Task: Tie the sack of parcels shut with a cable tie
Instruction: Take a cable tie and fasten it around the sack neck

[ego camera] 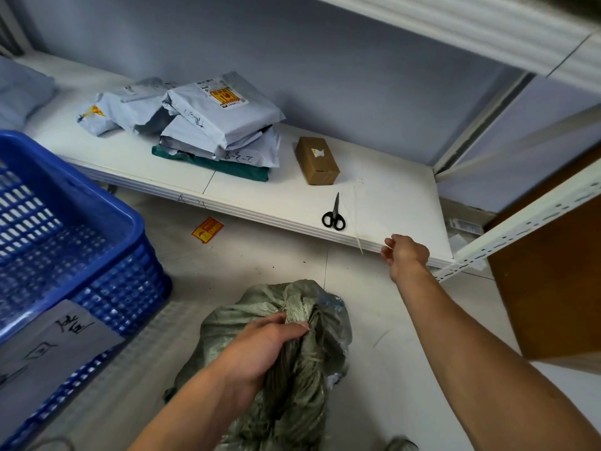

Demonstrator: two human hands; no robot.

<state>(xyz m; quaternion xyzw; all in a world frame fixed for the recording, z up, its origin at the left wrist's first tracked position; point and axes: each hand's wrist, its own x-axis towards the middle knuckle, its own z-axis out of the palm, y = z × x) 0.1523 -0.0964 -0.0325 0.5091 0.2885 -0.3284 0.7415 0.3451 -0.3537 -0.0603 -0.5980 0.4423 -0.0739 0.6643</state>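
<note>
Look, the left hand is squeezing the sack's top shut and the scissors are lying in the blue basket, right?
Not quite. The left hand does grip the gathered top of the sack, but the scissors lie on the white shelf, next to the cable tie, not in the blue basket. The head view shows it.

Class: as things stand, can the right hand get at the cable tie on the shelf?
Probably yes: the right hand is at the shelf edge, close beside the cable tie, with nothing lying between them.
</note>
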